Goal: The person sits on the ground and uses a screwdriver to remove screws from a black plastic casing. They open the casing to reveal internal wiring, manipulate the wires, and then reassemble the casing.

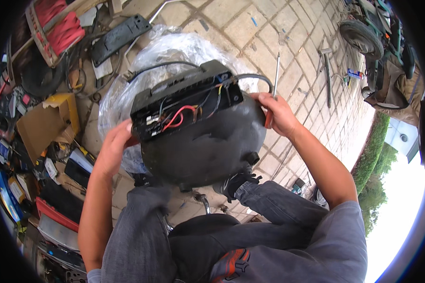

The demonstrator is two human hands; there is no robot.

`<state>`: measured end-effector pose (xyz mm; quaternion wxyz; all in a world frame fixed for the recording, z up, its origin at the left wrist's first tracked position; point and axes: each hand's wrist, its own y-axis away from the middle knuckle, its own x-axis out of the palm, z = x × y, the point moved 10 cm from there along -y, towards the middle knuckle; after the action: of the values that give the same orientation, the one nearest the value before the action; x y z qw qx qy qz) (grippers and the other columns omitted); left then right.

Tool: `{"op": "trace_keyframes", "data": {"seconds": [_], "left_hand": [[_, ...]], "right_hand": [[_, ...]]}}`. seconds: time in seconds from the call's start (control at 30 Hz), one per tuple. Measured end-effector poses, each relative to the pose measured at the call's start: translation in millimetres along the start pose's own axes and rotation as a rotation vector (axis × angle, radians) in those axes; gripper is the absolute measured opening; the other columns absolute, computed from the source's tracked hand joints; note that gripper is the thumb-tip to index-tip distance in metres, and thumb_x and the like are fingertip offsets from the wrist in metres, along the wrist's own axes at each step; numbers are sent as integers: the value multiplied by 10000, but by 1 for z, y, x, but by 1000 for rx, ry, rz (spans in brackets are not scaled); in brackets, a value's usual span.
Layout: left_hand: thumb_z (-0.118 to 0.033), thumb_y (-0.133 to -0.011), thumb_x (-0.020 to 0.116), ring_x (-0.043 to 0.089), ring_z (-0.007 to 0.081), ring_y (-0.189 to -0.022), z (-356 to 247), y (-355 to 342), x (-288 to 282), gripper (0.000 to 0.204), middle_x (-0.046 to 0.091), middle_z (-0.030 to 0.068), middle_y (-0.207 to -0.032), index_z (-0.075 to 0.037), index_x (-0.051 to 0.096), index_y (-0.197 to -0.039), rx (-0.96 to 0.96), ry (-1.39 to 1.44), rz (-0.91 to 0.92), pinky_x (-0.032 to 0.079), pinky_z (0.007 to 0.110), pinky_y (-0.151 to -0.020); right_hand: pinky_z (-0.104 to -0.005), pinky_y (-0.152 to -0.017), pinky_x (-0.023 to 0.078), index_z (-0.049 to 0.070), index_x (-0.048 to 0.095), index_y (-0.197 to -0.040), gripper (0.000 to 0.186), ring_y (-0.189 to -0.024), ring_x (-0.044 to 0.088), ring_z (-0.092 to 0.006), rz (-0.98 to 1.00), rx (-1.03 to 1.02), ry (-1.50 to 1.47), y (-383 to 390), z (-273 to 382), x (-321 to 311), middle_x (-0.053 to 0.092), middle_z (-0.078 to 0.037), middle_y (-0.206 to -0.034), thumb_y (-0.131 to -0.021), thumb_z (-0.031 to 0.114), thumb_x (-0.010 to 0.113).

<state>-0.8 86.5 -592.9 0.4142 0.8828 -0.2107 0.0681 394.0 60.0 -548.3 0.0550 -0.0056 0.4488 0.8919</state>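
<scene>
A large rounded black shell point(203, 158) stands between my feet. On top of it sits an open black box point(203, 99) with red, blue and yellow wires point(180, 115) showing inside. My left hand point(118, 139) grips the left end of this box, its fingertips partly hidden. In my right hand point(277, 113) is a screwdriver point(275, 80), its red-orange handle in the palm and its shaft pointing up and away. The same hand's fingers touch the shell's right side, near a black cable point(257, 77) that loops out of the box.
Clear plastic sheeting point(167, 49) lies beneath and behind the shell. A flat black cover point(120, 40) rests at the far left. Cardboard point(47, 127), tools and parts crowd the left side. On the paving at right lies a hammer point(327, 78), with a wheel point(361, 38) beyond.
</scene>
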Motion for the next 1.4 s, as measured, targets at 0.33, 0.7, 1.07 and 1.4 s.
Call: {"op": "trace_keyframes", "data": {"seconds": [0.33, 0.7, 1.07, 1.4], "left_hand": [[-206, -942, 508, 547, 131, -996, 12, 50, -4, 443, 633, 40, -1103, 43, 553, -1305, -1, 4, -72, 423, 276, -907], [-191, -952, 551, 547, 236, -1209, -30, 90, 39, 458, 605, 149, -1281, 55, 523, -1337, -2, -4, 120, 393, 347, -1043], [-241, -938, 561, 588, 236, -1142, -34, 99, 46, 425, 643, 148, -1203, -5, 585, -1289, 64, -115, 248, 419, 349, -1005], [-225, -903, 570, 595, 224, -1143, -37, 100, 49, 462, 650, 142, -1200, 28, 579, -1291, -11, -119, 297, 425, 350, -1010]], "right_hand": [[-245, -467, 458, 24, 613, -1238, 412, -495, 547, -119, 72, -1, 149, 48, 13, 7, 531, -27, -790, -970, 326, 527], [-206, -483, 416, -41, 587, -1243, 421, -552, 445, -60, 78, 7, 36, 62, 6, -2, 454, 33, -718, -942, 248, 527], [-272, -819, 439, -62, 591, -1197, 484, -969, 568, -165, 47, -89, -133, 56, -17, -15, 619, -132, -1139, -945, 350, 556], [-308, -841, 507, -86, 577, -1182, 494, -979, 624, -213, 22, -114, -206, 68, -11, -10, 604, -169, -1159, -919, 331, 597]]}}
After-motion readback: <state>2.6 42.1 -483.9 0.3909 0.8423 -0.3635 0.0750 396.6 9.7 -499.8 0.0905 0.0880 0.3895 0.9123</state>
